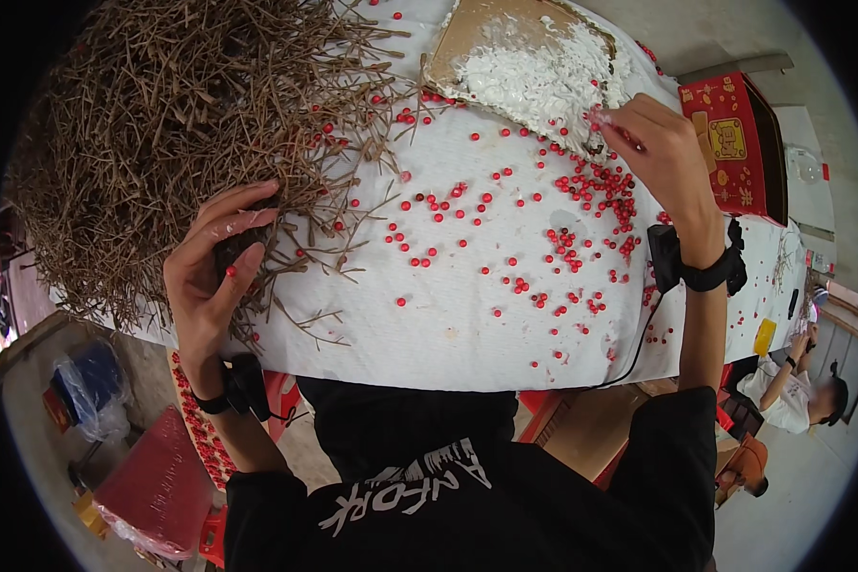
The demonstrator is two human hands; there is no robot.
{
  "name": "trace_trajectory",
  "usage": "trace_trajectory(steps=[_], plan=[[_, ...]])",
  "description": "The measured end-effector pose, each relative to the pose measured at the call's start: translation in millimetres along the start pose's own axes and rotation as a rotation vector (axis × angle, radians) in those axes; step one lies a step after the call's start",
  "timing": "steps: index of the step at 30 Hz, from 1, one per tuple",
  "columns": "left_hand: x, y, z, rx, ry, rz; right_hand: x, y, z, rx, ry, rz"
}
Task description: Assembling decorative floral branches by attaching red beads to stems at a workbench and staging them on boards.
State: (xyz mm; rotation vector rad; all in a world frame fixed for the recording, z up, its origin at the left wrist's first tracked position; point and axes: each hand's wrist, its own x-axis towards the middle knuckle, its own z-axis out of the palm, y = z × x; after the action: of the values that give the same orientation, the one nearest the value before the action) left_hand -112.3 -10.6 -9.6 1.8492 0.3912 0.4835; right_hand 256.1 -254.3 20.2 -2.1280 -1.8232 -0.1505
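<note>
My left hand [210, 257] curves at the near right edge of a big pile of brown twigs [200, 105], thumb and fingers apart, with twigs between them. A small red bead [231, 271] shows against its thumb, and white smears mark the fingers. Over the corner of a cardboard sheet [496, 38] spread with white paste [534, 76], my right hand [663, 148] is closed in a pinch. A red bead [596, 116] shows at its fingertips, partly hidden by them. Many loose red beads [567, 243] lie scattered over the white-covered table [429, 334].
A red and gold box [734, 143] stands right of my right hand. Dark wrist devices with cables sit on both my wrists. A red plastic-wrapped bundle [157, 486] lies at lower left, and a blue plastic-wrapped thing [91, 386] is above it. Two people [791, 391] are at far right.
</note>
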Motion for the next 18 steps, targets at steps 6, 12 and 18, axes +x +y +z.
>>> trace_trajectory(steps=[6, 12, 18], plan=[[0.0, 0.7, 1.3, -0.004, 0.009, -0.011, 8.8, 0.2, -4.9, 0.019, -0.129, -0.012], [0.4, -1.5, -1.9, 0.053, -0.024, 0.008, 22.9, -2.4, -2.1, -0.026, -0.208, -0.078], [0.8, -3.8, -3.6, 0.068, -0.047, 0.033, 21.6, 0.1, -2.1, -0.106, -0.197, -0.108]])
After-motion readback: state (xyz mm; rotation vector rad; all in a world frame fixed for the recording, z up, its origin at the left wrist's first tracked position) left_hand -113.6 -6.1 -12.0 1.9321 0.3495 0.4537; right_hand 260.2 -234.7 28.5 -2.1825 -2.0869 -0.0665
